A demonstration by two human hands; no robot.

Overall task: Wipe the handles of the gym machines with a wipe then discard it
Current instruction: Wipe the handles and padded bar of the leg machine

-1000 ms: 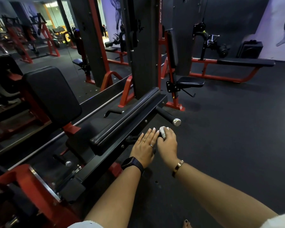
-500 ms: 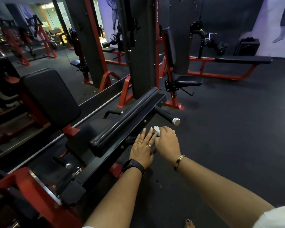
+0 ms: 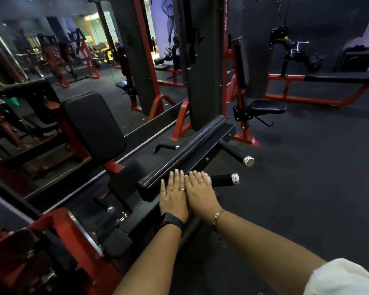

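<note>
My left hand (image 3: 174, 193) and my right hand (image 3: 200, 192) lie side by side, fingers straight, at the near end of the machine's long black pad (image 3: 179, 154). A white wipe (image 3: 208, 179) peeks out from under the right hand's outer edge, pressed against the near black handle (image 3: 223, 180), whose chrome cap sticks out to the right. The left hand holds nothing and rests flat on the pad's end. A second black handle (image 3: 234, 153) with a chrome cap juts out farther back. The part of the near handle under my right hand is hidden.
The machine has a black backrest (image 3: 94, 124) and a red frame (image 3: 58, 226) on the left, beside a wall mirror. A weight-stack column (image 3: 202, 60) stands behind it. A small seat (image 3: 266, 106) and a long bench (image 3: 341, 77) stand at the back right on dark rubber floor.
My right hand has gone from curled round the wipe to flat, fingers straightened beside the left hand. The near handle's chrome end now shows to the right of it.
</note>
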